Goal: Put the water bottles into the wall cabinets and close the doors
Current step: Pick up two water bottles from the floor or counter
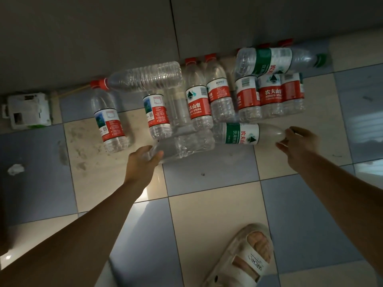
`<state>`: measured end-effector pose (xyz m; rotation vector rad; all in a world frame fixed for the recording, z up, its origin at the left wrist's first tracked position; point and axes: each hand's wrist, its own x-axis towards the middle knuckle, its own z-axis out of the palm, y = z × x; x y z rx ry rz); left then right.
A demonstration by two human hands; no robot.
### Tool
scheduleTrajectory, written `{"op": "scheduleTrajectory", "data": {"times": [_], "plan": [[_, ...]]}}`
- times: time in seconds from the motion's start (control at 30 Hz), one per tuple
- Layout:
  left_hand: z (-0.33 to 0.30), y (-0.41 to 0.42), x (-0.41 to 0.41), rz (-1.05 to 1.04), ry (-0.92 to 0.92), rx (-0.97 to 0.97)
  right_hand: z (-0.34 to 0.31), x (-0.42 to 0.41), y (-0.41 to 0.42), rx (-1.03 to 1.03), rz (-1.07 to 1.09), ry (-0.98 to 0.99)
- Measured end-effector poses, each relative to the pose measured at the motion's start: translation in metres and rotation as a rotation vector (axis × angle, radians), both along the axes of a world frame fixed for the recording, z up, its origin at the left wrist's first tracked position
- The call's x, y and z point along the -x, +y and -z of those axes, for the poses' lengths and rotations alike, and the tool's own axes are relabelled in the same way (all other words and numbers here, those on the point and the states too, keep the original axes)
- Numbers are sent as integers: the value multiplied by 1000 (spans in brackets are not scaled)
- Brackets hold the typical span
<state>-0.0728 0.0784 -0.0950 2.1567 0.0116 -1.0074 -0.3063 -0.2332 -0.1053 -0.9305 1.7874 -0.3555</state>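
Several clear plastic water bottles stand and lie on the tiled floor (213, 172) against a grey wall. My left hand (143, 160) is closed around the end of an unlabelled clear bottle (186, 145) lying on its side. My right hand (298, 141) touches the neck end of a green-labelled bottle (246, 134), also lying flat; its fingers curl round the tip. Red-labelled bottles (198, 104) stand upright behind them. Another green-labelled bottle (275, 60) lies on top of the standing ones at the right. No wall cabinet is in view.
A large ribbed clear bottle (145, 76) with a red cap lies across the back. A white box-like object (27, 110) sits at the left by the wall. A crumpled scrap (15, 168) lies on the floor. My sandalled foot (244, 257) is at the bottom.
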Motion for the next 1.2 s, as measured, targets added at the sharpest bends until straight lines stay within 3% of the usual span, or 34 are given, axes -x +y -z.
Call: {"op": "scheduleTrajectory", "data": {"times": [0.13, 0.27, 0.37, 0.5, 0.57, 0.73, 0.87, 1.2], "plan": [[-27, 5, -3, 13, -61, -8, -31, 0, 7, 23, 33, -44], [-61, -2, -7, 194, -218, -36, -77, -6, 14, 54, -56, -173], [-88, -20, -5, 384, -359, -23, -111, -18, 23, 157, -335, -190], [-115, -47, 6, 617, -416, 60, -134, -37, 45, 472, -900, 14], [-121, -57, 13, 703, -423, 97, -137, -44, 55, 510, -997, 75], [-125, -68, 17, 783, -478, 101, -134, -49, 71, 592, -1068, 83], [-122, -68, 22, 819, -462, 74, -127, -41, 76, 576, -1008, 51], [-76, -58, 40, 618, -484, 142, -80, -28, 90, 306, -757, -29]]}}
